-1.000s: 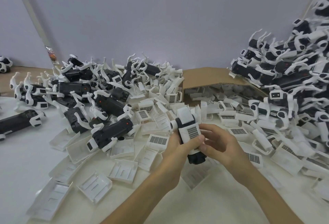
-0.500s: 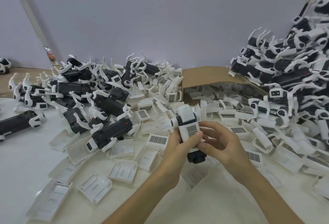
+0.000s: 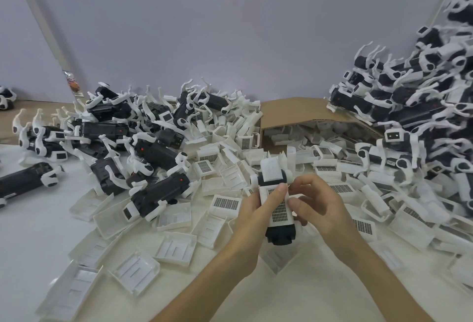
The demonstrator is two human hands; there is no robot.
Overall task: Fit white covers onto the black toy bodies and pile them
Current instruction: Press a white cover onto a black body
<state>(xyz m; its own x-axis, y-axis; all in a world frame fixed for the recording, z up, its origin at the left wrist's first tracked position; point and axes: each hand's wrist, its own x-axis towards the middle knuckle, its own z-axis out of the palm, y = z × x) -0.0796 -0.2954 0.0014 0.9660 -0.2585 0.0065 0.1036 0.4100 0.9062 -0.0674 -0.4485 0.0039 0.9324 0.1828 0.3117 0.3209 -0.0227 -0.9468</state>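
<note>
While gripping the toy body (image 3: 279, 236) nearly upright just above the table (image 3: 30, 234), in the middle of the view, presses the cover (image 3: 279, 210) onto it with the left hand (image 3: 256, 211), with the thumb flat on the upper part of the grille. Pinches the right edge of the same cover with the right hand (image 3: 325, 209), with thumb and curled fingers (image 3: 304, 186) closed on it. Shows a black end below the lower edge of the cover and hides both sides behind the hands, so cannot tell whether seated fully.

Several ways to go wrong from here, all as a judgement:

- Pressing on one side only: likely to seat the cover crooked, with one edge in and the other out.
- Pressing too hard on the thin grille: risk of bending or cracking it.
- Loosening the left grip during the push: risk of dropping the toy into the loose covers (image 3: 176, 247) just below and scattering them.
- Throwing carelessly onto the finished pile (image 3: 409, 111) at the right, already high and steep: risk of a slide down over the cardboard box (image 3: 294, 114).
- Putting it down at the left among the bare bodies (image 3: 158, 191): risk of mixing done with not done.

Better to check both edges before letting go.
</note>
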